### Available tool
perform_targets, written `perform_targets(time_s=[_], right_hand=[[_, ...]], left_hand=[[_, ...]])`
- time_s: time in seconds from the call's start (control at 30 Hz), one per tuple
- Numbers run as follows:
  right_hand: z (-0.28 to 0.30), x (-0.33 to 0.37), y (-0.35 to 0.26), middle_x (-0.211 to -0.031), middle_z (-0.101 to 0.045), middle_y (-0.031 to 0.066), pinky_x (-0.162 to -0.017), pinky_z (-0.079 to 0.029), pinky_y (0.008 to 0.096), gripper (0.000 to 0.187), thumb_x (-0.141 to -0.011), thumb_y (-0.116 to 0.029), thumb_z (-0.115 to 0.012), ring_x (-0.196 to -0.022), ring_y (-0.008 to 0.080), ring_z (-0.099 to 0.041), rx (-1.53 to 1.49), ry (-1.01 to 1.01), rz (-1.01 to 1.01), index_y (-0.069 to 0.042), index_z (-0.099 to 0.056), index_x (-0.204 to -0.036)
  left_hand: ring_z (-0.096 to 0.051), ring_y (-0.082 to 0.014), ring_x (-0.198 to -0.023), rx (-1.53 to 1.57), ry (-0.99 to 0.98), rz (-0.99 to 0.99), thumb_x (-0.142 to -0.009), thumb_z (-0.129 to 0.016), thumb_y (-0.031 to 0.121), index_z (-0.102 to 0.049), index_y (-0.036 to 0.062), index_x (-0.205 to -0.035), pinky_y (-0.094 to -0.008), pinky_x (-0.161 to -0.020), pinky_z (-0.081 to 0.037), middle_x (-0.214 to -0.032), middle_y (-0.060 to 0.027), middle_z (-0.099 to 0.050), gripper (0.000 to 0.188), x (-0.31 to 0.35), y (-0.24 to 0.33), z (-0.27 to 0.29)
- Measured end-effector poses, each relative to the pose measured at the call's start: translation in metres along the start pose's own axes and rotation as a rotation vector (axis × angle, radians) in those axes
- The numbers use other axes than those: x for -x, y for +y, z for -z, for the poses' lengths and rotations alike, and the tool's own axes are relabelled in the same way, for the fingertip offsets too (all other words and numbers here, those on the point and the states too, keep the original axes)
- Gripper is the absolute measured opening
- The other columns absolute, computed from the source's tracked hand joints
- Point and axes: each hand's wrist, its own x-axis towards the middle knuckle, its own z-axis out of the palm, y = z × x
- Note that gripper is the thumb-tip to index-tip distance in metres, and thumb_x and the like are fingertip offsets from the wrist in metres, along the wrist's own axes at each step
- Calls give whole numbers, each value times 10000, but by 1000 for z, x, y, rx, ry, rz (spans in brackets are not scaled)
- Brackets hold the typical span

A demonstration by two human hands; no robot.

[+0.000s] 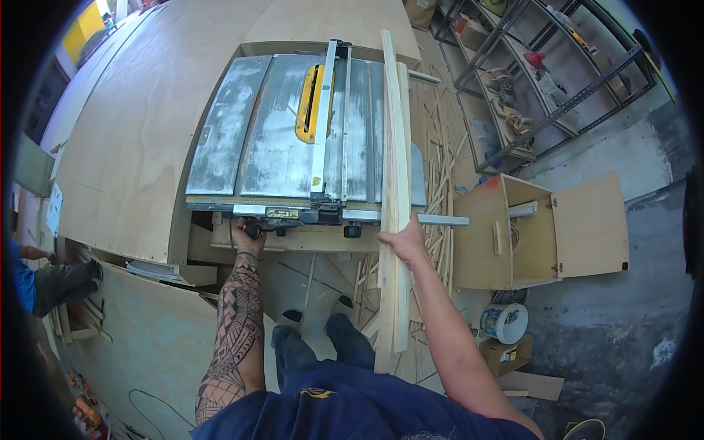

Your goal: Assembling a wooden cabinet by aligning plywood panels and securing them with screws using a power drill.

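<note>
A table saw with a worn grey metal top sits in a plywood surround in front of me. Its yellow throat plate lies left of the metal rip fence. Below the saw's front rail, my left hand is closed around a dark part at the front; the hand hides most of it. Long pale wooden strips lie side by side over the saw's right end, running from the far edge back toward my body. My right hand grips them near the front rail.
Plywood worktop spreads left and behind the saw. Many thin offcuts litter the floor at right, beside an open wooden cabinet, a white bucket and metal shelving. Another person is at far left.
</note>
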Motion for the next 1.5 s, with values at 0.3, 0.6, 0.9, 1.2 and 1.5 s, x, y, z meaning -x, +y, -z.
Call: perform_targets(time_s=[0.3,0.6,0.9,1.2,1.5], right_hand=[[5,-13,51,-1069,-639,60,-835,-553,338,633,-788,-89,-821,-920,189,-645,-818,-319,53,-12,-553,-1356],[44,23,35,-974,-650,61,-760,-547,297,454,-910,-221,-777,-836,163,-645,-959,-359,198,30,-626,-1257],[-25,208,-99,-1304,-568,159,-987,-520,386,645,-936,-151,-791,-1103,220,-601,-756,-253,799,42,-448,-1447],[-175,408,-213,-1432,-524,227,-1067,-504,395,792,-909,3,-759,-1211,284,-587,-542,-297,1047,68,-314,-1560],[-391,550,-252,-1415,-491,179,-1113,-434,391,899,-816,-47,-848,-1285,274,-514,-319,-497,1280,34,-338,-1552]], left_hand=[[-637,-159,-836,-314,-373,100,-817,-560,278,-594,124,-1365,-357,-711,-487,-1270,-94,-722,571,204,-9,51],[-531,-97,-698,-883,-174,244,-959,-560,349,-612,108,-1375,-293,-624,-461,-981,-32,-660,483,374,-1,296],[-602,-177,-636,-715,598,488,-954,-637,545,-672,93,-1027,-365,-570,-532,-774,-50,-589,459,574,-43,623],[-601,-197,-603,-599,877,308,-930,-651,390,-679,55,-1106,-403,-565,-552,-736,-71,-610,380,707,-79,788],[-607,-85,-867,-193,339,-845,-995,-636,200,-613,30,-1295,-274,-745,-557,-956,-4,-597,346,782,276,692]])
